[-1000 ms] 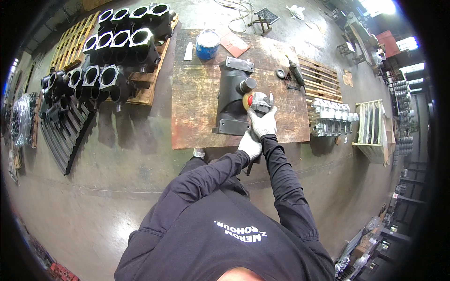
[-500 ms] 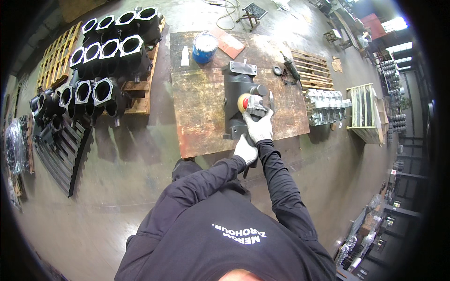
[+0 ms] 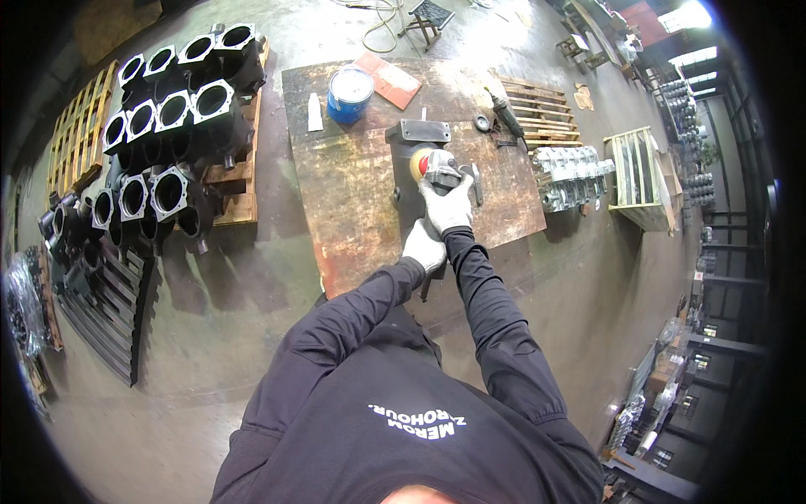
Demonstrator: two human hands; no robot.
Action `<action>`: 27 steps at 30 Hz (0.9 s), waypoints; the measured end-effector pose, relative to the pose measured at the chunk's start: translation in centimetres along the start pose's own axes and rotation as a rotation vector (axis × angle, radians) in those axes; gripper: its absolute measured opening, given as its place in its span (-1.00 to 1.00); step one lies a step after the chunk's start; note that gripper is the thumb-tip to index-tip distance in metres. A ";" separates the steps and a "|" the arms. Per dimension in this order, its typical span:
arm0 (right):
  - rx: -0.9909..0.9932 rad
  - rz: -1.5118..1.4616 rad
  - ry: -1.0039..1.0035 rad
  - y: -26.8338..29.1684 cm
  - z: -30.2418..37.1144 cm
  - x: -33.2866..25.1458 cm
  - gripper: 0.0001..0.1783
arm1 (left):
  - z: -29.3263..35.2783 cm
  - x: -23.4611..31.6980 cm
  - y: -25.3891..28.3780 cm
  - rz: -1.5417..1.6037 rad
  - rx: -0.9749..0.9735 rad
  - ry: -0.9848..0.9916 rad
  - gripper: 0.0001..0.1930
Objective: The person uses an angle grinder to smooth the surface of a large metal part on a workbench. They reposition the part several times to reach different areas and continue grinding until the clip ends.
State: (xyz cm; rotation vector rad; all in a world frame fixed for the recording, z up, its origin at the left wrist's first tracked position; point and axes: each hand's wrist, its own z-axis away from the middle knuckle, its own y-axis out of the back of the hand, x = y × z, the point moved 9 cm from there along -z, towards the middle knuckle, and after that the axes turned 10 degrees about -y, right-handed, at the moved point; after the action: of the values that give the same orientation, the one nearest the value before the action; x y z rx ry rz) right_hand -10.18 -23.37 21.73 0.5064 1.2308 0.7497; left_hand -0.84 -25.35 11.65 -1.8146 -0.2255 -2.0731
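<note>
A black, flanged metal casting (image 3: 407, 191) lies on the worn wooden worktop (image 3: 344, 185), its long axis running away from the worker, with a handheld disc sander (image 3: 440, 170) above its upper face. The sander's red-and-yellow disc (image 3: 419, 164) sits just ahead and slightly left of the right hand's fingers; whether it touches the casting cannot be told from this angle. The right hand (image 3: 447, 207), white-gloved, is the nearer of the two to the disc, its fingers wrapped around the tool's head. The left hand (image 3: 424, 247), also gloved, closes around the sander's body behind it, its fingertips hidden from view.

Toward the far edge of the worktop stand a blue can (image 3: 350, 94), a white tube (image 3: 315, 112) and a flat orange-red packet (image 3: 389, 81). A second power tool (image 3: 506, 118) lies at the far right, beside a small dark disc (image 3: 482, 123). Rows of black castings (image 3: 172, 111) fill a pallet to the left; silver castings (image 3: 571, 178) and a wooden crate (image 3: 640, 175) stand to the right.
</note>
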 end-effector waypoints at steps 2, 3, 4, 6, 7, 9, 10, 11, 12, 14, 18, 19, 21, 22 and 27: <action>0.014 -0.017 0.010 0.2 0.2 -0.2 0.02 | 0.8 0.8 0.4 0.012 0.009 0.041 -0.49; -0.008 0.013 -0.037 0.1 0.3 0.3 0.02 | 1.2 1.5 0.5 0.000 0.010 0.017 -0.50; -0.006 0.078 -0.090 0.0 0.7 0.9 0.03 | 1.7 2.1 0.6 -0.013 0.011 -0.011 -0.51; -0.018 0.088 -0.115 0.1 1.9 1.6 0.03 | 3.0 2.3 0.5 -0.040 0.008 -0.020 -0.52; -0.022 0.104 -0.146 0.3 2.4 2.2 0.02 | 3.7 1.9 0.3 -0.054 0.004 0.002 -0.52; -0.015 0.077 -0.141 0.8 3.6 2.8 0.01 | 4.6 1.5 -0.7 -0.018 -0.023 -0.077 -0.52; -0.012 0.062 -0.124 1.0 3.9 2.8 0.00 | 4.6 1.4 -1.5 0.060 -0.050 -0.135 -0.52; -0.011 0.096 -0.150 1.3 4.3 3.3 -0.01 | 5.2 0.4 -1.8 0.044 -0.034 -0.132 -0.53; -0.024 0.107 -0.172 1.5 4.7 3.7 -0.01 | 5.6 -0.5 -2.4 0.065 -0.038 -0.135 -0.53; -0.013 0.133 -0.217 2.0 5.1 4.3 -0.02 | 6.2 -2.7 -3.5 0.113 -0.048 -0.102 -0.52; 0.050 0.103 -0.194 3.1 5.6 4.3 -0.04 | 6.8 -5.6 -5.2 0.190 -0.072 -0.052 -0.51; 0.048 0.109 -0.214 3.0 5.5 4.4 -0.04 | 6.6 -5.7 -5.2 0.220 -0.070 -0.044 -0.50; 0.045 0.124 -0.207 2.7 5.4 4.0 -0.03 | 6.3 -5.6 -5.3 0.245 -0.118 0.034 -0.50; 0.047 0.123 -0.196 2.5 5.2 3.7 -0.03 | 5.9 -4.3 -4.5 0.250 -0.076 -0.040 -0.49; 0.028 0.105 -0.182 1.6 4.3 2.5 0.00 | 4.9 -0.7 -2.7 0.125 -0.164 -0.081 -0.51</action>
State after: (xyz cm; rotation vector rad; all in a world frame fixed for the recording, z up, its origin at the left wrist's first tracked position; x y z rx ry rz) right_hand -6.09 -20.25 22.45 0.6514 1.0530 0.7585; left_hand 2.69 -21.02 12.10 -1.9567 0.0375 -1.9844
